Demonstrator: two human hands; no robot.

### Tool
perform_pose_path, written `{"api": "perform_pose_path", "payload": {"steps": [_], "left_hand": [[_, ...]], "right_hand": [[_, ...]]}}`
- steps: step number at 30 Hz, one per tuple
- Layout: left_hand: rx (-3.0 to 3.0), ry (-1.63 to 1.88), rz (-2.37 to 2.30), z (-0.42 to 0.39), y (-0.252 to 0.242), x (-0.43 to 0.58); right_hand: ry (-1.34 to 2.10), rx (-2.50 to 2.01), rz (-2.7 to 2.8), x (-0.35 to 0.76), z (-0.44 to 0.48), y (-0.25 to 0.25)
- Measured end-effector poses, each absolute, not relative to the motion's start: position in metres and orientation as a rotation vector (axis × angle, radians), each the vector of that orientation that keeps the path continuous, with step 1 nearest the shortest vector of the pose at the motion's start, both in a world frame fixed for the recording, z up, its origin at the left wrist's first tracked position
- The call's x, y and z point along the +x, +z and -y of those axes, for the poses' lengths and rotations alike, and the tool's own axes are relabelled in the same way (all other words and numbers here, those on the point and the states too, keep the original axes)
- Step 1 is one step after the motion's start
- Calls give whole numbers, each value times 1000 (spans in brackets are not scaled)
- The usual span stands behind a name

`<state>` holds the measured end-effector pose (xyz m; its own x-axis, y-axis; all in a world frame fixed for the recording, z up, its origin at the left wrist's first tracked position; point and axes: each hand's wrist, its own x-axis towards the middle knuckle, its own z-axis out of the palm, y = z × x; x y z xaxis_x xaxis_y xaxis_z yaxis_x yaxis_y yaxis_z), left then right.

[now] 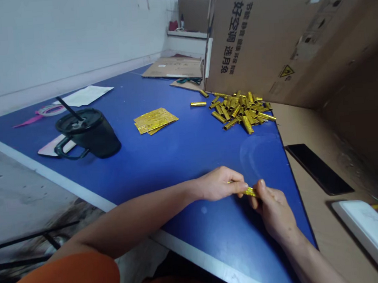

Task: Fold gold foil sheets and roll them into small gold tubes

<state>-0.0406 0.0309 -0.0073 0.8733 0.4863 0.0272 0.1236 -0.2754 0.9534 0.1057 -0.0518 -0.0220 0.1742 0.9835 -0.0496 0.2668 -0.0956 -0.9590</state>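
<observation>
A blue-topped work table (184, 159) with a pale metal edge runs toward a white wall at upper left of the frame, as a person's two bare hands meet near its lower right corner. The left hand (217, 185) and the right hand (273, 211) are together, both pinching a narrow gold foil strip (250, 192) at the fingertips and holding it just above the tabletop. Judging from the grip, light, even fingertip pressure with the wrists kept low should keep foil this thin from creasing. Farther up the frame, a heap of gold foil rolls (242, 111) lies against a printed cardboard carton (265, 35), with one loose roll (198, 103) beside it and a flat stack of gold foil sheets (155, 120) near centre. Farther left stand a black tumbler (88, 134) with a straw and, behind it, a pink-trimmed tape roll (51, 110). A black smartphone (318, 168) rests on cardboard at right. The fingers hide much of the strip, so its length and whether it is flat or rolled are hard to tell. A white object (370, 240) is cut off at lower right, and an orange sleeve (56, 282) fills the lower left corner.
</observation>
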Motion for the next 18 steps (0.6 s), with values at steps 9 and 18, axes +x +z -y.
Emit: {"api": "perform_pose_path", "payload": {"steps": [9, 18], "left_hand": [[1798, 511, -578, -30, -12, -37], [1867, 441, -530, -24, -14, -34]], "right_hand": [[1017, -1426, 1320, 111, 48, -25], [1071, -1453, 1283, 104, 51, -21]]}}
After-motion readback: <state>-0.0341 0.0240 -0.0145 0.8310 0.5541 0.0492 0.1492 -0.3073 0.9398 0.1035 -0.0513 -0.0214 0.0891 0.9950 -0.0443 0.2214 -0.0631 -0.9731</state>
